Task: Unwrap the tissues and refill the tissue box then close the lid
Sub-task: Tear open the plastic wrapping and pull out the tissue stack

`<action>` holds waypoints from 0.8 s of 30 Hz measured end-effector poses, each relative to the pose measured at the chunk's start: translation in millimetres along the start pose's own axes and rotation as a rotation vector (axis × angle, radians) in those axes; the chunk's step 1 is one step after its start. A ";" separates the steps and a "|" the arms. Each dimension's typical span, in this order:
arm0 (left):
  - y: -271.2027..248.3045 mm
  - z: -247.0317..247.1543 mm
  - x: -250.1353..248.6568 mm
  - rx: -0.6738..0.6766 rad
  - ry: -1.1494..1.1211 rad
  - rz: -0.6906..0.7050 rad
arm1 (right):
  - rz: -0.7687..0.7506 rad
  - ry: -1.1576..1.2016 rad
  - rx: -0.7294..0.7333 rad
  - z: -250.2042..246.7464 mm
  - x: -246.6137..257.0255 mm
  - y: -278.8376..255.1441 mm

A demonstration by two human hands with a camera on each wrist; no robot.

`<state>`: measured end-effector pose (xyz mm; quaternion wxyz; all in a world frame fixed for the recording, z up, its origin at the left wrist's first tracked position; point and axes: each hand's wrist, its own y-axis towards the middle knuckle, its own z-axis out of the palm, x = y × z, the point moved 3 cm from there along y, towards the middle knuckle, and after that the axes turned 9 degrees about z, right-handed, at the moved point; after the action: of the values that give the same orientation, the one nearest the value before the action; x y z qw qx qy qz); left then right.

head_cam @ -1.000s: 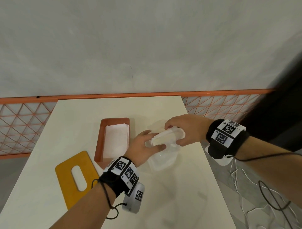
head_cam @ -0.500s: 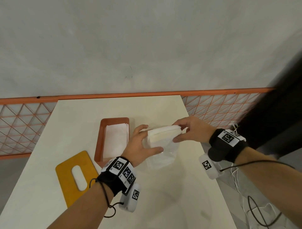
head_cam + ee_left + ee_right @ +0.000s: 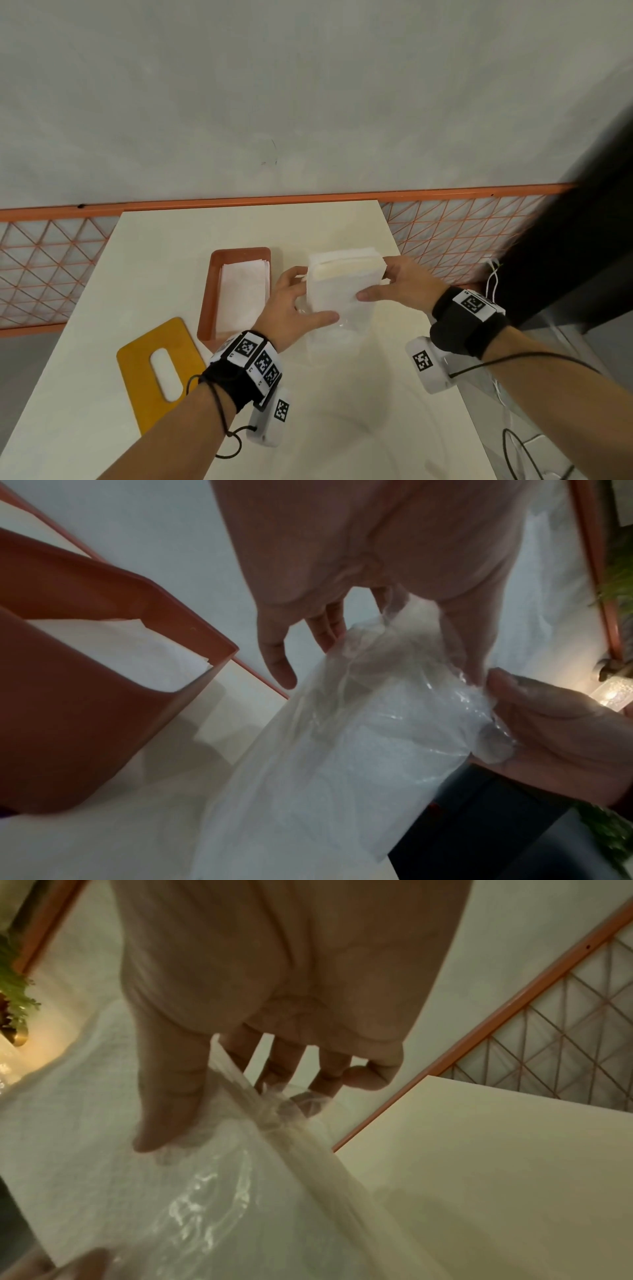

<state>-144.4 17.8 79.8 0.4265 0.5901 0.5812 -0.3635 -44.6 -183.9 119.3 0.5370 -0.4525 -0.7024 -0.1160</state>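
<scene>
A white tissue pack (image 3: 342,274) stands upright above the table, its top showing out of the clear plastic wrap (image 3: 339,325). My left hand (image 3: 313,298) grips its left side, thumb on the front over the wrap and fingers behind. My right hand (image 3: 375,282) grips the right end, thumb in front and fingers behind. In the left wrist view the wrap (image 3: 342,750) hangs down from my left hand's fingers (image 3: 274,647). In the right wrist view the stack's edge (image 3: 301,1150) runs under the thumb. The open orange tissue box (image 3: 207,301), with tissues inside, lies just left of the pack.
A yellow lid (image 3: 137,370) with an oval slot lies flat on the cream table (image 3: 164,246), front left of the box. Orange mesh fencing (image 3: 51,267) runs behind and beside the table. White cables hang off the right edge.
Both hands lifted the pack and turned it upright. The right hand shifted to its right end, and more of the tissue stack now shows above the wrap.
</scene>
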 end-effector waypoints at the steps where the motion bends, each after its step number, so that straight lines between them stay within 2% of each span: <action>1: -0.1 -0.4 0.5 -0.009 -0.003 0.003 | 0.007 0.018 0.001 0.9 -1.6 -0.7; 6: 4.9 1.0 0.9 -0.048 -0.122 0.026 | 0.023 -0.061 0.001 5.8 -7.0 1.3; 13: 4.5 1.0 8.6 -0.033 -0.107 -0.013 | 0.030 0.124 -0.005 1.8 -3.2 3.6; 18: 6.8 2.0 5.8 -0.080 -0.241 0.016 | 0.037 0.006 0.011 5.1 -6.5 1.5; 24: 8.4 2.5 -1.9 -0.061 -0.234 -0.022 | 0.024 0.116 -0.027 1.8 -4.0 5.6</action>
<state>-136.0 15.1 81.3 0.5052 0.5240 0.5446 -0.4168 -41.4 -181.6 113.3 0.5719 -0.4605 -0.6631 -0.1452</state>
